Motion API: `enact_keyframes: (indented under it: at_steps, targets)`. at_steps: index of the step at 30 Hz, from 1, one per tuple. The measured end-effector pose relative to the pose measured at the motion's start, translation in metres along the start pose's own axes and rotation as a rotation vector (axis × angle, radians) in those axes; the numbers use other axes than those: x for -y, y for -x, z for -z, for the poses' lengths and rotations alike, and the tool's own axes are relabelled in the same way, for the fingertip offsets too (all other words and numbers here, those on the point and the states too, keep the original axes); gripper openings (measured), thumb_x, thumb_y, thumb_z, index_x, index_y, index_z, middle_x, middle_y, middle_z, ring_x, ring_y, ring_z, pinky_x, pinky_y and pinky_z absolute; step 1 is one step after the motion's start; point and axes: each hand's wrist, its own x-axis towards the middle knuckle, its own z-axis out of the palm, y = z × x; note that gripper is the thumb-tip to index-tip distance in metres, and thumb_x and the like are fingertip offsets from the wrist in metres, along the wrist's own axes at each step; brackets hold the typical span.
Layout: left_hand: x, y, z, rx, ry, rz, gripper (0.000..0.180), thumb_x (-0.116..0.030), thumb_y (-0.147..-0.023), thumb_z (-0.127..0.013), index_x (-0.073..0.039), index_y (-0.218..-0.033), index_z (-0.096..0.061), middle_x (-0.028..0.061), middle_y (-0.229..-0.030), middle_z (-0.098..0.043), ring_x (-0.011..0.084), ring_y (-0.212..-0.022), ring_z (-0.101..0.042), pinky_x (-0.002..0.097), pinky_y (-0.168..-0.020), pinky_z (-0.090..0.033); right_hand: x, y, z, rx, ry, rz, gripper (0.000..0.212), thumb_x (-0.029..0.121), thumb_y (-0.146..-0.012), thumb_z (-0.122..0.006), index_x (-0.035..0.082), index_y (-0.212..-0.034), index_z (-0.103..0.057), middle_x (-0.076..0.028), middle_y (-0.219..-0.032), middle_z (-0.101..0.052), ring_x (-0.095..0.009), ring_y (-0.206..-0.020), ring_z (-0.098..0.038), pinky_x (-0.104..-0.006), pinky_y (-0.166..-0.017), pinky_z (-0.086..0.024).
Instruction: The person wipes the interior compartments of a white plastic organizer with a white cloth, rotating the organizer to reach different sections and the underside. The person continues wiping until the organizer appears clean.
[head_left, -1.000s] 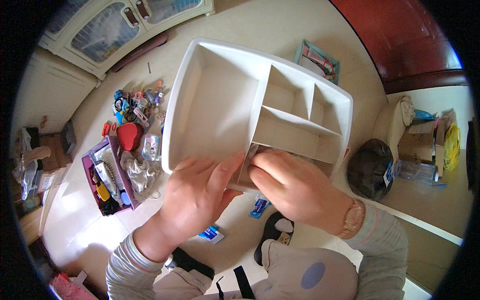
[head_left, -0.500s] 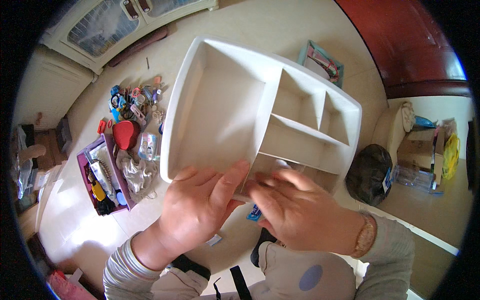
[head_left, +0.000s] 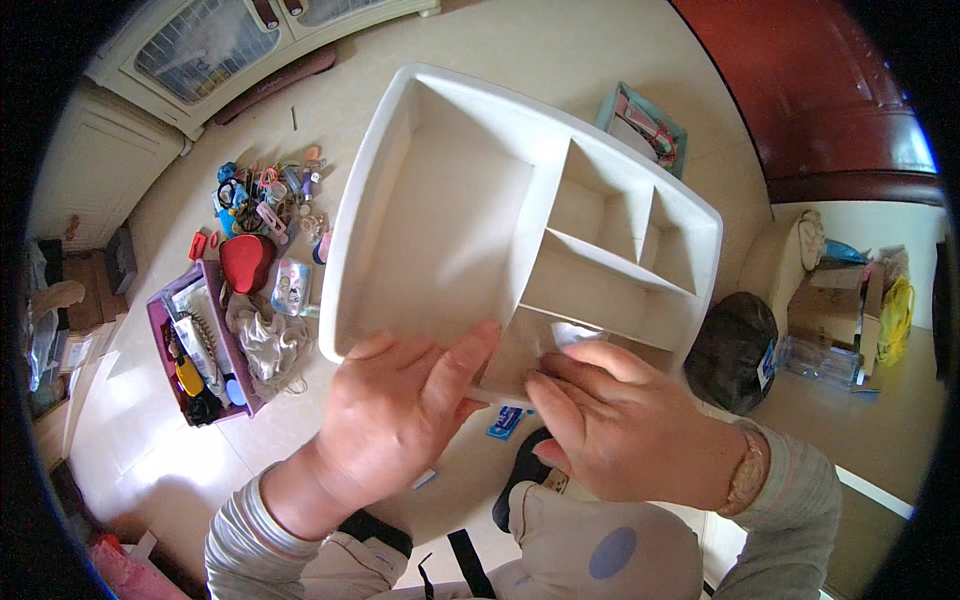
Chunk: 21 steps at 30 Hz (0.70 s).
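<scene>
White divided organizer tray: looks light, stiff, slick (plastic, probably), best gripped by the side rims. Curled onto its near side, left hand; farther right along the near compartment than a second ago, right hand, fingers bunched at white scrap, pinch impossible to tell. All up over tiled floor.

White divided tray mid-frame, angled. Left hand gripping its lower edge; right hand at the lower compartment — pale scrap right by it. Left of frame: loaded purple basket, red case just beside. Teal box upper right — dark bag farther down, right.
</scene>
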Motion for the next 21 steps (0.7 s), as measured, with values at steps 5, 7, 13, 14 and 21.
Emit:
enact_keyframes:
  at_steps: [5,7,13,14,21]
  targets:
    - [0.003,0.001,0.000,0.003,-0.016,-0.014,0.081,-0.022,-0.072,-0.085,-0.002,-0.145,-0.058,0.0014,-0.094,-0.071,0.0198,-0.083,-0.069,0.0353,-0.076,-0.051,0.003,-0.005,-0.010,0.031,0.271,-0.027,0.064,0.034,-0.085,-0.079,-0.008,-0.128,-0.059,-0.022,-0.118,-0.072,-0.031,-0.121,-0.069,-0.0439,-0.125,-0.032]
    - [0.002,0.001,-0.001,-0.014,0.002,-0.011,0.080,-0.023,-0.072,-0.084,-0.001,-0.145,-0.058,0.0017,-0.096,-0.072,0.0201,-0.083,-0.069,0.0353,-0.076,-0.051,0.006,-0.001,-0.010,0.060,0.438,-0.056,0.064,0.033,-0.086,-0.078,-0.009,-0.130,-0.058,-0.022,-0.120,-0.072,-0.031,-0.120,-0.070,-0.0442,-0.123,-0.035]
    - [0.000,0.001,-0.003,-0.053,0.031,0.016,0.078,-0.021,-0.072,-0.091,-0.004,-0.141,-0.061,0.0055,-0.101,-0.076,0.0265,-0.085,-0.075,0.0404,-0.072,-0.052,0.006,0.013,-0.009,-0.002,0.056,-0.036,0.062,0.026,-0.087,-0.078,-0.008,-0.134,-0.058,-0.020,-0.123,-0.072,-0.028,-0.120,-0.070,-0.0420,-0.117,-0.039]
    - [0.001,0.002,-0.002,-0.038,0.043,0.032,0.078,-0.021,-0.071,-0.092,-0.004,-0.141,-0.060,0.0052,-0.102,-0.076,0.0262,-0.086,-0.075,0.0402,-0.072,-0.052,0.007,0.014,-0.008,-0.007,0.080,-0.028,0.061,0.025,-0.088,-0.078,-0.008,-0.134,-0.057,-0.020,-0.124,-0.071,-0.027,-0.121,-0.069,-0.0422,-0.118,-0.039]
    - [0.005,0.001,-0.002,-0.038,-0.015,-0.044,0.076,-0.025,-0.076,-0.082,0.000,-0.143,-0.058,0.0018,-0.095,-0.071,0.0197,-0.083,-0.070,0.0346,-0.075,-0.051,0.007,0.004,-0.002,0.131,0.009,-0.027,0.068,0.033,-0.091,-0.074,-0.009,-0.140,-0.055,-0.019,-0.134,-0.068,-0.029,-0.130,-0.063,-0.0443,-0.123,-0.032]
